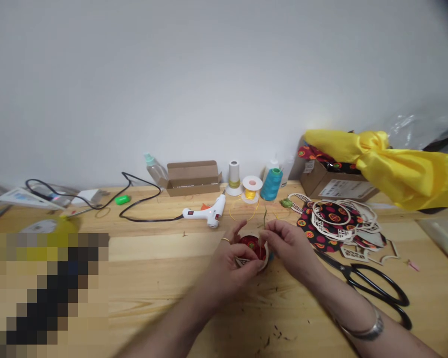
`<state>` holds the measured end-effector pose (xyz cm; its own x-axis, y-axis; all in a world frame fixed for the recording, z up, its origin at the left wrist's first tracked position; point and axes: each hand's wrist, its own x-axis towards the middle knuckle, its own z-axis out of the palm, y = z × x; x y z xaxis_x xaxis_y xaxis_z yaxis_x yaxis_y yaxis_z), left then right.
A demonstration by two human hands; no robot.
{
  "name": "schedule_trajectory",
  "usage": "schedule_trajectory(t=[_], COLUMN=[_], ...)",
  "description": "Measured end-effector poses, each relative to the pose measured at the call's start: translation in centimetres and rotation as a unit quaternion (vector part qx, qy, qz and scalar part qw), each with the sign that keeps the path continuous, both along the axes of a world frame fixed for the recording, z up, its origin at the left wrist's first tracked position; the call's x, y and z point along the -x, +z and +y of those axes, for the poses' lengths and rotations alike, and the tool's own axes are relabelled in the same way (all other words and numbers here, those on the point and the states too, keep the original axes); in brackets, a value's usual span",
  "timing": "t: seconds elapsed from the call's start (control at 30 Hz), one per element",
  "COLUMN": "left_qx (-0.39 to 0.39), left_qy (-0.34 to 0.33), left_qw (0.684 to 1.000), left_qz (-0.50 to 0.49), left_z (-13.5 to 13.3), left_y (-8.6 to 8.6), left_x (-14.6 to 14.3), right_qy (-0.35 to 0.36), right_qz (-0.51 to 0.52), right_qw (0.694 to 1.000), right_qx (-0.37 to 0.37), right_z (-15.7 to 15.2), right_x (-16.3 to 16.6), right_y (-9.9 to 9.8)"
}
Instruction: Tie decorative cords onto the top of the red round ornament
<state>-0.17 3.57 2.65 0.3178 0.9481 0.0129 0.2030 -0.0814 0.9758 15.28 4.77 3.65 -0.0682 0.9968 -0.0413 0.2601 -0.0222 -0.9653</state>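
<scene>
My left hand (234, 258) and my right hand (289, 244) meet over a small round ornament (251, 247) with a pale wooden rim and red patterned cloth inside. Both hands are closed on it, the left from below and the left side, the right from the right. The right fingers also pinch something thin at its top edge, where a thin greenish stem or thread (264, 215) rises. A ring shows on a left finger and a silver bangle (361, 329) on my right wrist.
On the wooden table (153, 278): a white glue gun (208, 214) with black cable, thread spools including a teal spool (272, 184), a small cardboard box (192, 177), black scissors (373, 286), wooden cut-out rings on patterned cloth (334, 219), and yellow fabric (391, 166) over a box.
</scene>
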Motion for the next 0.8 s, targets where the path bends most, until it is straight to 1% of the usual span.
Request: schedule_trajectory(t=[0.1,0.13,0.2,0.27,0.3,0.37,0.4,0.47,0.53,0.63,0.7,0.8], left_qx=[-0.024,-0.033,-0.040,-0.010,0.021,0.093,0.124,0.172,0.202,0.222,0.221,0.202], left_qy=[-0.019,-0.027,-0.043,-0.040,-0.030,-0.013,-0.014,-0.029,-0.043,-0.014,0.011,0.014], left_qw=[0.999,0.999,0.998,0.997,0.994,0.979,0.968,0.951,0.943,0.948,0.955,0.965], left_qz=[-0.012,-0.016,-0.030,-0.071,-0.105,-0.184,-0.218,-0.254,-0.259,-0.227,-0.196,-0.165], left_z=[-0.1,-0.2,-0.2,-0.2,-0.2,-0.3,-0.3,-0.3,-0.3,-0.2,-0.1,0.1], left_y=[-0.2,-0.1,0.2,0.6,0.8,1.0,1.0,1.0,0.9,0.9,1.0,1.2], left_x=[-0.1,-0.1,-0.1,-0.1,-0.1,-0.2,-0.2,-0.4,-0.5,-0.5,-0.4,-0.4], right_qy=[0.033,0.040,0.048,0.049,0.046,0.043,0.042,0.042,0.044,0.049,0.044,0.037], right_qz=[0.149,0.177,0.200,0.194,0.182,0.149,0.130,0.091,0.062,0.037,0.026,0.021], right_qw=[0.984,0.977,0.971,0.974,0.977,0.985,0.988,0.994,0.997,0.998,0.999,0.999], right_qx=[0.091,0.108,0.119,0.111,0.103,0.080,0.068,0.044,0.030,0.019,0.011,0.004], right_z=[-0.4,-0.5,-0.7,-0.7,-0.7,-0.6,-0.6,-0.6,-0.6,-0.6,-0.6,-0.6], right_x=[0.5,0.6,0.7,0.7,0.7,0.6,0.6,0.7,0.7,0.7,0.7,0.6], right_y=[0.4,0.5,0.5,0.4,0.3,0.1,0.1,0.1,0.1,0.0,-0.1,-0.3])
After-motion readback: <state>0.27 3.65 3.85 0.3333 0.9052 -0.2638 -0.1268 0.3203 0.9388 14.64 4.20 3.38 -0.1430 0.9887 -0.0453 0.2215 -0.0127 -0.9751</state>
